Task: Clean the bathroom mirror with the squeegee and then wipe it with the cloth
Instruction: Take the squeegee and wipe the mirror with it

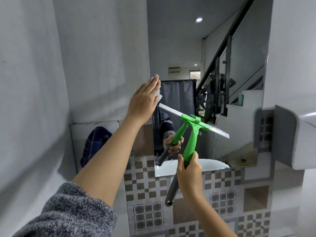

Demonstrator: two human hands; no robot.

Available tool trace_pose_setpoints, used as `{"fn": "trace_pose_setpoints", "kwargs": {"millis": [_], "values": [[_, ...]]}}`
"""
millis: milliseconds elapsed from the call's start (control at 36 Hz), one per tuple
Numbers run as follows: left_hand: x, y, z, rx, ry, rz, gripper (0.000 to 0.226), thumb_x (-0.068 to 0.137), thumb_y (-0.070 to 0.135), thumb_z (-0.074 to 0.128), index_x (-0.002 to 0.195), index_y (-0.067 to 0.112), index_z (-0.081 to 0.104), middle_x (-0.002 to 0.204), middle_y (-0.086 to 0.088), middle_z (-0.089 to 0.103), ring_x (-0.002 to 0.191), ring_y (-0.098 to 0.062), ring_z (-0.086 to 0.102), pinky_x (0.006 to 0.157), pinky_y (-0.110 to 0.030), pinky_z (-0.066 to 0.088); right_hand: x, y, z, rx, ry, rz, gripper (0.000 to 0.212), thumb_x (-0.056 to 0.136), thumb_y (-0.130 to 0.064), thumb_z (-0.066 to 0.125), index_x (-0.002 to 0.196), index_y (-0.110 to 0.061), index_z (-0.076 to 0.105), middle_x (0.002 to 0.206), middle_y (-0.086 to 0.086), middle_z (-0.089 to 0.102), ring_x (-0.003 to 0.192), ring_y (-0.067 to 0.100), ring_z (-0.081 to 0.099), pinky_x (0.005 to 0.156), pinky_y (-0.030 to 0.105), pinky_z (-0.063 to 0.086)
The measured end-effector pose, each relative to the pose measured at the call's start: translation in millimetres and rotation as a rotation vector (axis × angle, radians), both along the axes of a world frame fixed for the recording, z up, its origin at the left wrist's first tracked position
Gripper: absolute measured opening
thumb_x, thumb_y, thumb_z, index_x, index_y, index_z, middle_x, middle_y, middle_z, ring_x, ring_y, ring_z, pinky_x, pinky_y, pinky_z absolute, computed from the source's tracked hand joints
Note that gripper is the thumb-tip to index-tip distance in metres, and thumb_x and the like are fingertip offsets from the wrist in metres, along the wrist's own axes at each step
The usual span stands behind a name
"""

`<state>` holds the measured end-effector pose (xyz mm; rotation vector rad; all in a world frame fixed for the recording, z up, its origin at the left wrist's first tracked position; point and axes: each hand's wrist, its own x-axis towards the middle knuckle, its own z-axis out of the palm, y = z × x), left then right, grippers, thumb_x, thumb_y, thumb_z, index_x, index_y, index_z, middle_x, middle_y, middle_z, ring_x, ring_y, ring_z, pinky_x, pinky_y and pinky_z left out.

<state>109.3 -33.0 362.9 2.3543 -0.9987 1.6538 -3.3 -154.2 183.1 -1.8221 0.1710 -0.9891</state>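
Observation:
The frameless mirror (205, 48) hangs on the wall ahead and reflects a staircase and a dark curtain. My right hand (189, 173) grips the green squeegee (192, 139) by its handle, where green meets a dark grey grip. Its blade lies slanted against the lower middle of the glass. My left hand (144, 98) rests flat on the mirror's left edge, fingers straight and together. A small pale piece of cloth or paper (39, 96) peeks from under that palm; I cannot tell what it is.
A checkered tile band (147, 194) runs below the mirror. A white fixture (297, 139) juts out from the right wall. A dark blue checked cloth (95, 142) hangs at the lower left by the grey wall (34, 82).

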Motion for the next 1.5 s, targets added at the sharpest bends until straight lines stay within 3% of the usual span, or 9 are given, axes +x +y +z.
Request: {"fn": "trace_pose_setpoints", "kwargs": {"millis": [194, 361, 444, 750, 889, 1000, 1167, 1333, 1500], "values": [[0, 0, -1, -0.012, -0.014, -0.017, 0.051, 0.096, 0.015, 0.043, 0.143, 0.007, 0.026, 0.152, -0.005, 0.023, 0.14, -0.019, 0.022, 0.113, -0.03, 0.018, 1, -8, -12, -0.112, 0.077, -0.043, 0.022, 0.094, -0.032, 0.046, 0.102, -0.012, 0.041, 0.059, 0.003, 0.049, 0.044, 0.016, 0.042, 0.041, 0.032, 0.038], [-1, -6, -8, -0.065, -0.013, -0.033, 0.049, 0.096, 0.015, 0.041, 0.142, 0.008, 0.027, 0.152, -0.005, 0.024, 0.14, -0.019, 0.023, 0.113, -0.03, 0.018, -7, -19, -20, -0.246, 0.166, -0.094, 0.041, 0.095, -0.033, 0.045, 0.128, -0.011, 0.035, 0.065, -0.004, 0.051, 0.051, 0.011, 0.049, 0.042, 0.023, 0.031], [0, -7, -13, -0.079, -0.008, -0.034, 0.048, 0.097, 0.014, 0.041, 0.142, 0.008, 0.028, 0.152, -0.005, 0.024, 0.14, -0.019, 0.023, 0.113, -0.031, 0.018, -11, -27, -22, -0.303, 0.177, -0.12, 0.052, 0.094, -0.032, 0.047, 0.138, -0.01, 0.03, 0.076, 0.001, 0.059, 0.061, 0.018, 0.055, 0.05, 0.027, 0.038], [-3, -12, -41, -0.137, 0.037, 0.001, 0.053, 0.095, 0.014, 0.045, 0.143, 0.006, 0.025, 0.153, -0.006, 0.021, 0.138, -0.022, 0.026, 0.114, -0.035, 0.022, -29, -92, -6, -0.651, 0.166, -0.234, 0.045, 0.093, -0.033, 0.049, 0.133, -0.016, 0.038, 0.094, 0.001, 0.066, 0.065, 0.02, 0.06, 0.051, 0.032, 0.049], [-7, -19, -54, -0.18, 0.063, 0.009, 0.053, 0.095, 0.014, 0.045, 0.143, 0.006, 0.024, 0.153, -0.006, 0.018, 0.14, -0.019, 0.02, 0.115, -0.035, 0.019, -38, -132, 6, -0.855, 0.128, -0.311, 0.05, 0.092, -0.035, 0.051, 0.136, -0.015, 0.041, 0.098, 0.002, 0.068, 0.074, 0.025, 0.064, 0.054, 0.027, 0.034], [-10, -28, -62, -0.225, 0.058, 0.032, 0.052, 0.096, 0.014, 0.043, 0.143, 0.004, 0.024, 0.153, -0.008, 0.018, 0.141, -0.02, 0.018, 0.115, -0.032, 0.016, -41, -166, 12, -0.982, 0.116, -0.337, 0.048, 0.088, -0.031, 0.057, 0.131, -0.012, 0.048, 0.093, 0.003, 0.07, 0.073, 0.026, 0.064, 0.059, 0.028, 0.033], [-12, -42, -74, -0.28, 0.081, 0.08, 0.054, 0.095, 0.016, 0.045, 0.143, 0.005, 0.023, 0.154, -0.008, 0.017, 0.141, -0.019, 0.017, 0.115, -0.03, 0.012, -49, -210, 7, -0.978, 0.113, -0.369, 0.048, 0.086, -0.029, 0.059, 0.13, -0.014, 0.049, 0.097, 0.003, 0.07, 0.08, 0.027, 0.065, 0.066, 0.031, 0.029], [-10, -50, -82, -0.295, 0.1, 0.134, 0.054, 0.095, 0.018, 0.043, 0.144, 0.007, 0.023, 0.154, -0.007, 0.017, 0.141, -0.018, 0.015, 0.116, -0.034, 0.015, -58, -238, -1, -0.838, 0.15, -0.337, 0.048, 0.091, -0.029, 0.054, 0.136, -0.017, 0.043, 0.11, 0.003, 0.066, 0.09, 0.026, 0.062, 0.085, 0.043, 0.042], [-4, -49, -82, -0.28, 0.12, 0.153, 0.054, 0.095, 0.022, 0.039, 0.144, 0.007, 0.021, 0.154, -0.007, 0.016, 0.142, -0.017, 0.015, 0.116, -0.034, 0.014, -64, -246, -9, -0.758, 0.19, -0.325, 0.047, 0.093, -0.031, 0.049, 0.138, -0.018, 0.038, 0.113, 0.003, 0.064, 0.094, 0.024, 0.06, 0.082, 0.038, 0.039]]}}
